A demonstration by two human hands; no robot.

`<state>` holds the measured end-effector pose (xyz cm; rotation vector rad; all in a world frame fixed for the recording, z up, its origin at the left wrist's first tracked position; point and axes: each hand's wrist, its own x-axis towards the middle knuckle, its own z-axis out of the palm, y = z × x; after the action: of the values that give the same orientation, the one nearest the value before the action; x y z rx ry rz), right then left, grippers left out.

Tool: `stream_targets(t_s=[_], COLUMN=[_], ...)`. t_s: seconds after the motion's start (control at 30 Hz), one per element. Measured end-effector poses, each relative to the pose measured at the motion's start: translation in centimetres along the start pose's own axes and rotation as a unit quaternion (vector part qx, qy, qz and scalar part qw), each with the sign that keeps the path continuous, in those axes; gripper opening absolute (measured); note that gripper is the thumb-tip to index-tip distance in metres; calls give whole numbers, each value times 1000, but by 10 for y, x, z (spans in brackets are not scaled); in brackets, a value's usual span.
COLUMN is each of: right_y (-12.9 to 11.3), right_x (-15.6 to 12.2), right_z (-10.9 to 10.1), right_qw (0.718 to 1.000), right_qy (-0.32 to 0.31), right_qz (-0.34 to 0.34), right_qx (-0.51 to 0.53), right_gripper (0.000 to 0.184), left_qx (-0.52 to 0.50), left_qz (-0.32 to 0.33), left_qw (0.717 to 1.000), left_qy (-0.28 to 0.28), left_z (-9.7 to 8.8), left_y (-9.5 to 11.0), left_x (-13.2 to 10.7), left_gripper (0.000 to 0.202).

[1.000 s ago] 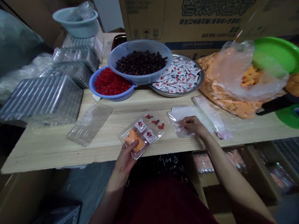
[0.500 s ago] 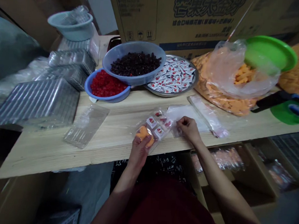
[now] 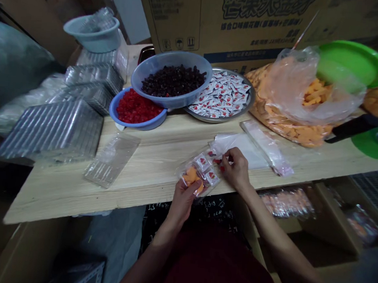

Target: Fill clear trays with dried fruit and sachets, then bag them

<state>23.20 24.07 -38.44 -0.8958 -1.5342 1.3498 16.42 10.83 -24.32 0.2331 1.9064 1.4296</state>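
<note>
My left hand (image 3: 183, 202) grips the near left end of a clear plastic tray (image 3: 209, 189), its thumb over the orange candies (image 3: 191, 175) inside. Two white packets with red prints (image 3: 202, 161) fill the tray's middle, and small red and dark pieces (image 3: 212, 154) lie at its far end. The tray seems to sit in a clear plastic bag. At the tray's right end, my right hand (image 3: 237, 170) is closed in a pinch on the bag's edge; its fingertips partly hide that spot. White sheets or flat bags (image 3: 255, 153) lie just behind this hand.
Behind stand a blue bowl of red pieces (image 3: 137, 107), a larger bowl of dark pieces (image 3: 172, 81) and a metal basin of packets (image 3: 223, 96). Stacked clear trays (image 3: 55, 131) stand left, beside a single tray (image 3: 112, 159). Right are an orange candy bag (image 3: 289, 119) and green tape dispenser (image 3: 377, 141).
The view has shifted slightly. The tray has moved a little right with my left hand, closer to my right hand, which now pinches close against the tray's right end.
</note>
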Motion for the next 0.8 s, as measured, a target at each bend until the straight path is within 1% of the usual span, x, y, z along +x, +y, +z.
stream_targets(t_s=[0.03,0.1,0.2,0.27,0.37,0.4,0.5,0.57,0.67,0.8], right_y=[-1,-1,4,7,6,4,-5,-9,-8,-3], right_x=[-2,-2,4,12,18,18,9,3,1,14], right_z=[-1,-2,-3,-3,1,3,5,3,-4,-9], right_qw=[1000,1000,1000,999,999,998,994,992,994,992], right_qy=[0,7,23,15,-15,-22,-35,-36,-21,-11], right_qz=[-13,-16,19,28,-13,-33,-83,-97,-78,-39], right_qx=[-2,-2,-10,-26,-48,-53,-68,-78,-79,-117], right_gripper=[10,10,4,8,8,11,20,23,21,17], left_qx=[4,11,16,20,23,20,11,13,29,55], left_qz=[-8,-21,-27,-33,-46,-46,-34,-29,-26,-35], left_qw=[1000,1000,999,999,999,999,999,999,998,996], left_qy=[-2,-7,-16,-16,-17,-18,-24,-35,-48,-59], left_z=[0,1,1,2,5,7,11,16,24,30], left_y=[1,2,3,3,3,3,0,-1,-2,-3], left_x=[2,5,7,8,9,10,16,19,19,13], left_gripper=[40,40,43,41,38,38,40,39,37,39])
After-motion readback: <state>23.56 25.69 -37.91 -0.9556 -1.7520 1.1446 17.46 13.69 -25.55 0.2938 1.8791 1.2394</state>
